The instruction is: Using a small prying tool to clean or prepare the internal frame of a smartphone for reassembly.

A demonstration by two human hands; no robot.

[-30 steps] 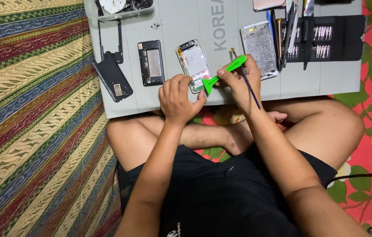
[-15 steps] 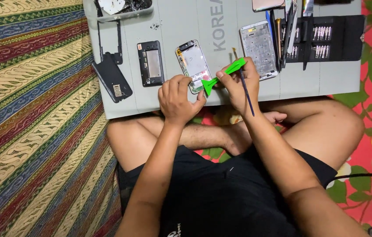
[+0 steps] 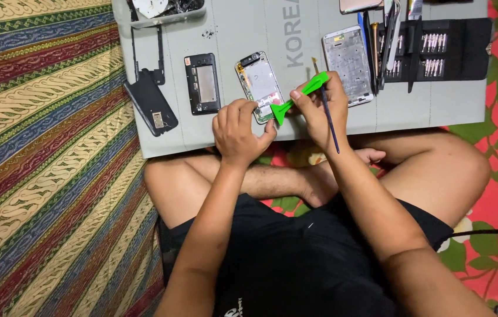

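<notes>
1. The left hand (image 3: pixel 238 130) is curled at the near edge of the grey mat (image 3: pixel 231 35), its fingertips pressing the lower end of the opened phone (image 3: pixel 260 85), probably to keep it from sliding.
2. The right hand (image 3: pixel 319 108) is closed on a green pry tool (image 3: pixel 296 98), pinched between thumb and forefinger; the tool's wide tip meets the phone's bottom corner, an angle that suits levering.
3. A thin dark pick (image 3: pixel 330 126) is tucked in the same hand and sticks out toward the body, seemingly kept ready.
4. The phone lies face up near the middle of the mat's near edge, just beside both hands.
5. Left of it lie a black frame (image 3: pixel 202 83) and a dark back cover (image 3: pixel 150 105); right of it a silver plate (image 3: pixel 348 64), and a bit case (image 3: pixel 448 47) at the far right corner, all within reach.
</notes>
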